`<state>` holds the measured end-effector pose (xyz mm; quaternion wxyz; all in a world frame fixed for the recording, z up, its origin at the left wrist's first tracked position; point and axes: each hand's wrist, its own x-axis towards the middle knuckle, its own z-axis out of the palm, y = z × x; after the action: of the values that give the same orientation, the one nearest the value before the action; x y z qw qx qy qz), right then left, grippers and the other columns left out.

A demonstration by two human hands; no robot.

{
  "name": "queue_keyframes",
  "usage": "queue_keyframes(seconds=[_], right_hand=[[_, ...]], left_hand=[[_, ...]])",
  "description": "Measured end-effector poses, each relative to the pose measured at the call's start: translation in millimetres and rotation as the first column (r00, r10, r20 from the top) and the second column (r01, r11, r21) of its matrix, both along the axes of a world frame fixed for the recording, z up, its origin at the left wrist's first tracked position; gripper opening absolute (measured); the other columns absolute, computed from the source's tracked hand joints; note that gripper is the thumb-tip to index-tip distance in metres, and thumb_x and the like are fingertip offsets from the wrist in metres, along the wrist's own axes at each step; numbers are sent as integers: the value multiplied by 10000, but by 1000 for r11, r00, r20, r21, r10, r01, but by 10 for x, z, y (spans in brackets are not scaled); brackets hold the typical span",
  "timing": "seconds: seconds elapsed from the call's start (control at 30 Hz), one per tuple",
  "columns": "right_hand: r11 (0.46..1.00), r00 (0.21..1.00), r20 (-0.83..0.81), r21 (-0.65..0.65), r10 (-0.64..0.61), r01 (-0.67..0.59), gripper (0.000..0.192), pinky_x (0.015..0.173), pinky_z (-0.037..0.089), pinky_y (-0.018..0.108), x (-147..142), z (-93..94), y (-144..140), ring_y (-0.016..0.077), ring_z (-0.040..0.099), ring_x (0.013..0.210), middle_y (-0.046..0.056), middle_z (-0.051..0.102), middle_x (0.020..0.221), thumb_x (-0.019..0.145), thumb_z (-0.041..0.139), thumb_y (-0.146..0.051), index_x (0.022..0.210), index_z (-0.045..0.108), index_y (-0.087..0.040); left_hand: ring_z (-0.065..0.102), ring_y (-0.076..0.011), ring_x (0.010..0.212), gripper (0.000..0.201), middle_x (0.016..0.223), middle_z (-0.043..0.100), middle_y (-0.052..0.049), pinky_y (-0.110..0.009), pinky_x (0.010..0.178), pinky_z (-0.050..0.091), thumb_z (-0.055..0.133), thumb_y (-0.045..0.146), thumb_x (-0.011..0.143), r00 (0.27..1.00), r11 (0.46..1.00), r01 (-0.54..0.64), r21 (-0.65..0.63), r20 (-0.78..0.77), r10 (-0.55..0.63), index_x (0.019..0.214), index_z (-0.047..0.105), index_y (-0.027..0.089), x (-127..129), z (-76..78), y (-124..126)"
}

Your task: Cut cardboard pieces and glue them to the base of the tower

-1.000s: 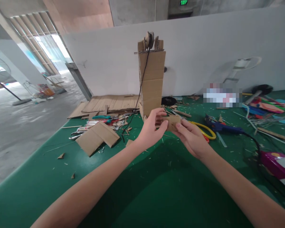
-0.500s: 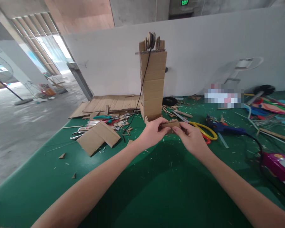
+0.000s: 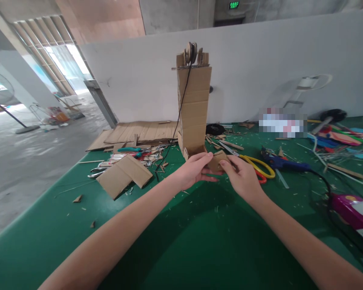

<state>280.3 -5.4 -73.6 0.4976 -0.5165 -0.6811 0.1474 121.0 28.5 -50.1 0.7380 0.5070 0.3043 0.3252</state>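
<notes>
Both hands meet over the green table (image 3: 181, 241), just in front of the foot of the cardboard tower (image 3: 194, 104). Left hand (image 3: 194, 170) and right hand (image 3: 243, 177) share one small cardboard piece (image 3: 215, 161); the left fingers are curled under and around its left end, thumb on top, and the right thumb and forefinger pinch its right edge. Both grips are narrow and closed on the piece.

Change from half a second ago: the piece then showed as a thin edge-on strip between the hands; now its broad face is tilted toward the camera. The left hand sits a little lower and more to the left, its fingers more spread under the piece. The hands stay at the same spot by the tower base.

The tower stands upright toward the far edge of the table, a black cord (image 3: 181, 100) hanging down its left side from the wheel at the top.

Just right of the right hand lie yellow-handled scissors (image 3: 260, 165), and beyond them a blue glue gun (image 3: 282, 163). To the left, toward the left edge, lies a folded cardboard sheet (image 3: 124, 173). A pink tool (image 3: 352, 211) sits by the right edge.
</notes>
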Motion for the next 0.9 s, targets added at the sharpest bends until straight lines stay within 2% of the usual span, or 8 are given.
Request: queue_keyframes(seconds=[0.1,0.2,0.37,0.53,0.67,0.77,0.83,0.9], right_hand=[[998,999,35,57,6,-8,246,601,467,283,-1,-6,7,198,579,776,70,621,846,887,467,-373,859,622,-185],[1000,999,40,10,12,-12,252,591,471,288,-13,-5,-1,188,583,720,61,636,822,889,459,-372,886,629,-187],[998,999,45,-56,20,-17,267,569,469,296,-21,15,-26,187,586,670,63,649,789,881,447,-370,888,632,-177],[991,999,1,-125,54,-54,270,610,482,315,-6,6,-9,195,589,686,56,629,751,872,458,-391,866,623,-177],[953,933,-346,-238,98,-188,259,625,503,321,-31,-44,36,177,589,654,41,638,753,820,553,-434,840,627,-187],[903,733,-677,-276,61,-330,267,609,504,295,-43,-71,55,154,588,648,27,653,763,762,635,-445,856,641,-195],[864,642,-765,-295,42,-408,254,599,496,266,-34,-79,54,135,588,654,18,659,769,734,682,-414,868,652,-200],[839,630,-775,-308,53,-449,235,610,492,247,-22,-83,48,120,590,660,12,660,771,721,710,-378,863,663,-197]], left_hand=[[676,-161,794,241,979,668,-113,-314,747,543,458,309,924,998,987,57,-149,50,-50,1022,602,144,-22,36,23],[684,-159,765,203,911,677,-100,-297,762,528,480,240,913,996,975,67,-213,69,-54,1030,608,133,-53,45,52],[683,-162,762,132,849,664,-92,-312,797,523,533,211,890,994,974,68,-216,103,-46,941,608,115,-89,21,81],[600,-73,583,111,689,604,-10,-311,764,537,589,236,857,999,983,12,-185,50,-3,816,576,134,-73,-34,86],[596,-79,587,180,721,594,-3,-287,670,544,555,335,873,999,998,-52,-28,-13,51,850,542,157,0,-66,33],[615,-109,654,226,769,586,-9,-233,556,511,507,395,884,991,978,-93,186,-80,110,862,525,170,21,-68,16],[572,-93,614,238,694,540,14,-205,512,482,514,388,874,981,944,-107,313,-120,151,793,520,163,4,-61,33],[525,-79,573,251,632,499,29,-190,496,460,530,368,859,972,915,-106,390,-155,178,723,507,157,-23,-55,60]])
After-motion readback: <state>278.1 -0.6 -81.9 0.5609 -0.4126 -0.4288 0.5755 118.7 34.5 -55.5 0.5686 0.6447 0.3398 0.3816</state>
